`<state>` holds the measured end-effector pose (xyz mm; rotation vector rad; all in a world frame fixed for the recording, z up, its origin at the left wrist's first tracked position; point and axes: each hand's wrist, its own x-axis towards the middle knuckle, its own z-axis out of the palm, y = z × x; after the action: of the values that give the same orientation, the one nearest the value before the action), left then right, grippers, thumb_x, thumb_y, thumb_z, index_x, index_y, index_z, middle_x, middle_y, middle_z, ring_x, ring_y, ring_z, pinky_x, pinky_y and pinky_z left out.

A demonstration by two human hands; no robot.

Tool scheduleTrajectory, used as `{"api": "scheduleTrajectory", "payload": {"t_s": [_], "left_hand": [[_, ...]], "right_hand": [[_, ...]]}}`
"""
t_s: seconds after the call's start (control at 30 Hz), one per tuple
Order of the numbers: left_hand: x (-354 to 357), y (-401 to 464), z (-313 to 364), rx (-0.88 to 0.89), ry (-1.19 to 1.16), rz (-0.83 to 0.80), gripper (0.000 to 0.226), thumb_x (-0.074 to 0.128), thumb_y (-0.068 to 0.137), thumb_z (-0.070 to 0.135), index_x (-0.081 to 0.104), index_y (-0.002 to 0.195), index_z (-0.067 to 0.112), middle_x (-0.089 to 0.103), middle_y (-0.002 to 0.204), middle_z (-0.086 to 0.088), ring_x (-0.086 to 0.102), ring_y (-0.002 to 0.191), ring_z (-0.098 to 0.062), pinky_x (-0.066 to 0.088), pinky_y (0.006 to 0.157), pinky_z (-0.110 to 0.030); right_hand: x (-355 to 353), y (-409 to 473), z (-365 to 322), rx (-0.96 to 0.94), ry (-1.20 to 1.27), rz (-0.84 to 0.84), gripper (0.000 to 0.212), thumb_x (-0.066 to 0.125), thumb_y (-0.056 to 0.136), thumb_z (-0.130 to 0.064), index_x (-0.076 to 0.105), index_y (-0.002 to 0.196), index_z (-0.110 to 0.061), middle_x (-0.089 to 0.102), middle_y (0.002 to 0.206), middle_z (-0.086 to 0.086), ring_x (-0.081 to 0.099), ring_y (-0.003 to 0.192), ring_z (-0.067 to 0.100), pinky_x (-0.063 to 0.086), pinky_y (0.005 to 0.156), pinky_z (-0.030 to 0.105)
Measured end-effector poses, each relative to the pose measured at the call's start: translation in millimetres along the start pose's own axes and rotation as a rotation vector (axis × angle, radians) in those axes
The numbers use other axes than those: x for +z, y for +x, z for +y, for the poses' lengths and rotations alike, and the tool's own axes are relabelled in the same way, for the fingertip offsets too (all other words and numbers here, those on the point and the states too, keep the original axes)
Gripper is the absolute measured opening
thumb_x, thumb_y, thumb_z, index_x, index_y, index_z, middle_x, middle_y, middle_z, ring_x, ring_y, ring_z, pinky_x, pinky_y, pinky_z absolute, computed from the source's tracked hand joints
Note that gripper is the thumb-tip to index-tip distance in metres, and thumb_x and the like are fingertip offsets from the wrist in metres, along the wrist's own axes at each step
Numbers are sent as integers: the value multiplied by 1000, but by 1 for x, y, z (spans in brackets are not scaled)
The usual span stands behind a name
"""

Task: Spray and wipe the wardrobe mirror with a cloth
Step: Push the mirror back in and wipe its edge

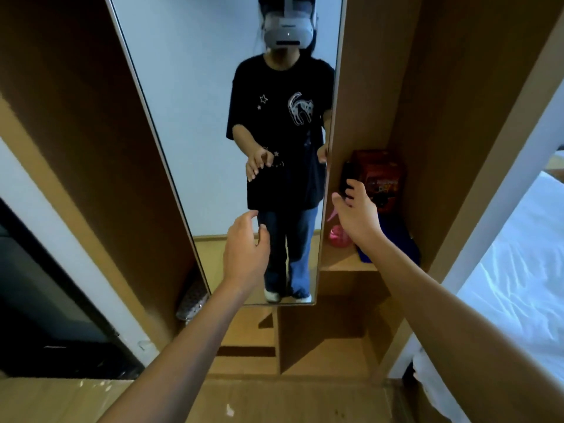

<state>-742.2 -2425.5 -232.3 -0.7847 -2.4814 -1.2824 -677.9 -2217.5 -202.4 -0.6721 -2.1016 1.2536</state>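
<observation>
- Left hand (244,251) hovered before the mirror (189,117) — fingers loose, holding nothing.
- Right hand (357,212) reached, fingers spread and empty, toward the shelf (341,261) — pink bottle (337,235) near its front edge.

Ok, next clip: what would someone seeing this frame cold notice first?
Probably the tall mirror filling the centre, reflecting the person in a dark T-shirt and a headset. Next, the two bare arms stretched forward: the left hand open in front of the lower glass, the right hand open and reaching towards the wardrobe shelf right of the mirror. There sit a pink spray bottle, a blue cloth and an orange-red box.
</observation>
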Motion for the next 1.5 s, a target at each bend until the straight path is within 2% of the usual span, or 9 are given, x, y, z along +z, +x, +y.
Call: {"api": "scheduleTrajectory", "payload": {"t_s": [0.17, 0.37, 0.53, 0.77, 0.9, 0.97, 1.1, 1.27, 1.5], "left_hand": [[9, 7, 25, -7, -5, 23, 46, 43, 101, 26, 35, 144, 15, 40, 146, -1, 32, 137, -16, 29, 109, -28], [36, 14, 51, 1, -4, -13, 53, 44, 101, 29, 28, 150, 18, 29, 155, 2, 21, 143, -11, 24, 111, -22], [56, 16, 52, 28, 35, -26, 55, 44, 101, 31, 26, 151, 20, 25, 157, 6, 17, 145, -9, 18, 114, -21], [76, 0, 49, 35, 58, -39, 58, 44, 101, 32, 20, 153, 23, 18, 159, 8, 14, 146, -8, 13, 110, -16], [81, -7, 52, 77, 98, -10, 63, 45, 100, 34, 14, 154, 22, 10, 161, 6, 9, 148, -9, 16, 109, -16], [83, -10, 53, 89, 123, 3, 67, 46, 100, 33, 10, 154, 18, 5, 162, 4, 5, 149, -11, 18, 110, -18], [84, -15, 50, 102, 162, 52, 71, 55, 96, 30, 17, 153, 11, 14, 161, -3, 11, 148, -15, 17, 114, -24], [78, -25, 40, 127, 142, 51, 71, 52, 98, 33, 11, 153, 13, 9, 160, 3, 3, 143, -4, 13, 116, -23], [62, -40, 27, 188, 98, 149, 74, 68, 88, 22, 27, 148, 7, 40, 150, -11, 35, 139, -21, 41, 107, -39]], "right_hand": [[-4, 23, -27, -20, 98, -6, 63, 54, 97, -37, 27, 151, -20, 39, 150, 2, 44, 133, 18, 49, 92, 28], [2, 52, -43, -28, 99, -69, 62, 48, 98, -45, 29, 151, -18, 43, 149, 3, 42, 135, 22, 37, 109, 36], [16, 61, -40, -13, 116, -111, 49, 44, 100, -41, 40, 145, -21, 53, 136, 2, 50, 125, 21, 39, 91, 28], [16, 43, -30, -81, 94, -41, 33, 41, 103, -31, 50, 132, -19, 62, 117, 0, 59, 100, 16, 43, 82, 29], [14, 24, -30, -152, 164, -1, 17, 43, 103, -19, 59, 103, -13, 69, 86, -13, 63, 80, -8, 46, 75, 16], [18, 18, -28, -170, 202, -2, 20, 44, 102, -21, 61, 102, -11, 73, 88, -7, 69, 82, 2, 52, 78, 25], [27, 6, -25, -135, 225, 57, 20, 54, 99, -27, 64, 109, -12, 74, 91, -5, 70, 84, 9, 56, 81, 30], [36, -19, -28, -139, 218, 117, 27, 64, 93, -32, 70, 111, -13, 74, 87, -6, 70, 83, 5, 58, 82, 35], [54, -63, -46, -218, 229, 104, 36, 69, 90, -27, 65, 125, -18, 72, 94, -12, 67, 86, -5, 54, 79, 11]]}}
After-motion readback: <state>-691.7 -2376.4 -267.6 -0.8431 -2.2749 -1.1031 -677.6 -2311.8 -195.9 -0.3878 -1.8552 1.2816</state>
